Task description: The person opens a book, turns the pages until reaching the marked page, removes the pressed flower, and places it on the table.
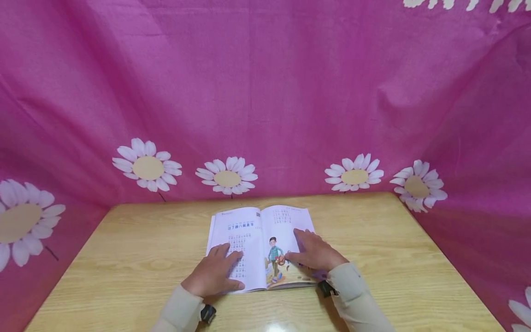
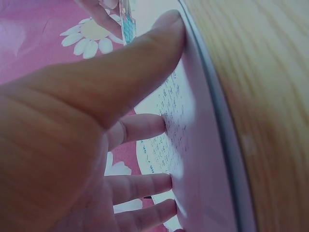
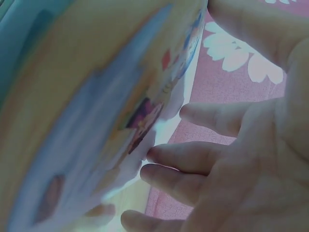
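Note:
An open book (image 1: 253,226) lies on the wooden table, its left page carrying a blue title and lines of text. On the right page is a drawing of a figure in a green checked top. My left hand (image 1: 213,272) rests on the lower left page, fingers spread and thumb near the bottom edge. In the left wrist view its fingertips (image 2: 166,123) touch the printed page (image 2: 193,145). Across the right page lies my right hand (image 1: 317,251), its fingers extended beside the drawing. The right wrist view has those fingers (image 3: 193,154) at the illustrated page (image 3: 96,125).
The table (image 1: 137,258) has a light wood grain and extends around the book. A pink cloth (image 1: 265,92) with large white daisies hangs behind it and along both sides. Dark devices sit at both wrists, below the light sleeves (image 1: 356,295).

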A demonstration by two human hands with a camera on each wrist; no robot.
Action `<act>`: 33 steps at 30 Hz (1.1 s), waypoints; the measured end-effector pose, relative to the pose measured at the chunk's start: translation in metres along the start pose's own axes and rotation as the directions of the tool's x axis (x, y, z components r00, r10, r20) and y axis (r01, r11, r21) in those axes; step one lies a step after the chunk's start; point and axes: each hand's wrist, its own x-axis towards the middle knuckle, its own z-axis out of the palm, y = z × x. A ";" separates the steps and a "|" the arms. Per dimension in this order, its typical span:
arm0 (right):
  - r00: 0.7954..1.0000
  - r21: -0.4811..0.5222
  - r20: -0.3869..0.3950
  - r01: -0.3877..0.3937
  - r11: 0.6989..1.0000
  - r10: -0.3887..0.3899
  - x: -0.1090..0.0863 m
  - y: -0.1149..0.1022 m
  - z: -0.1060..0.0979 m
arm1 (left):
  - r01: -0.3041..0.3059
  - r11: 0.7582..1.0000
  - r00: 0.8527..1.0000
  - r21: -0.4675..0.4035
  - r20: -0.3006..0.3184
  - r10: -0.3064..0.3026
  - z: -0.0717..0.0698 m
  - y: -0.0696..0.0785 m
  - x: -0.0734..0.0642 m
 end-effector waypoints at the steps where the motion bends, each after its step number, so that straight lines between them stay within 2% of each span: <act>1: 1.000 -0.002 -0.004 0.003 1.000 -0.003 0.001 -0.001 -0.001 | 0.003 1.000 1.000 0.000 -0.002 -0.003 -0.001 -0.001 0.001; 11: 1.000 0.007 -0.013 0.029 1.000 -0.028 0.004 -0.001 -0.003 | 0.000 1.000 1.000 0.017 -0.008 0.000 -0.005 -0.001 0.004; 19: 0.995 -0.113 -0.041 -0.096 0.989 0.092 0.004 0.002 0.003 | 0.021 1.000 1.000 -0.002 0.021 -0.021 -0.003 0.000 0.003; 27: 0.992 -0.162 -0.079 -0.108 0.981 0.096 0.004 0.005 0.015 | 0.012 1.000 1.000 0.004 0.016 -0.012 0.000 0.000 0.000; 33: 0.987 -0.189 -0.118 -0.130 0.973 0.109 0.005 0.001 0.015 | -0.020 1.000 1.000 0.011 -0.017 0.020 0.000 0.000 0.002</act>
